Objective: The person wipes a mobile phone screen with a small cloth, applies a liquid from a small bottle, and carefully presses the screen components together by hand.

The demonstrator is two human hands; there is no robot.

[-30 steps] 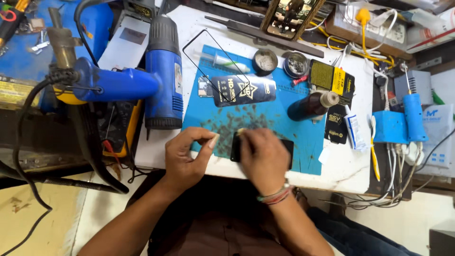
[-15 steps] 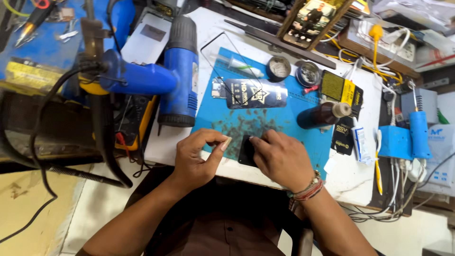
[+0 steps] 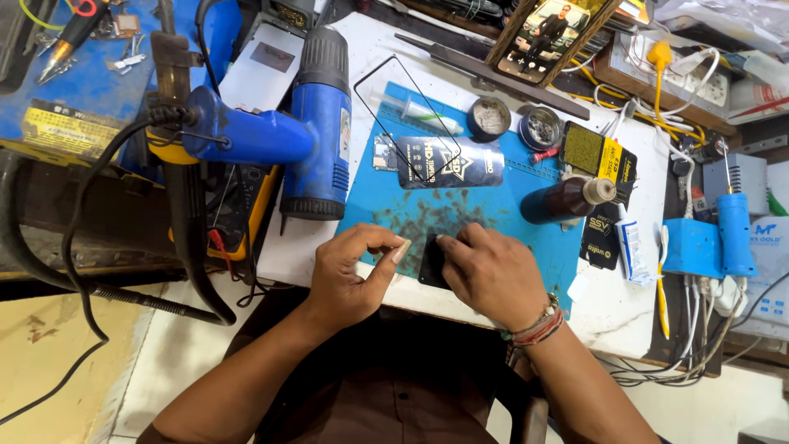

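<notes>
My right hand lies over a flat black phone-like slab on the blue work mat, pressing it down with the fingers at its top edge. My left hand sits just left of the slab, fingers curled, thumb and forefinger pinched at something too small to make out. Most of the slab is hidden under my right hand.
A blue heat gun rests on a stand at the left. A black packet, a thin black frame, two small round tins, a dark bottle and a blue tool with cables surround the mat.
The view has shifted; both hands stay on the slab at the mat's near edge. My left hand's fingers have closed tighter towards the slab.
</notes>
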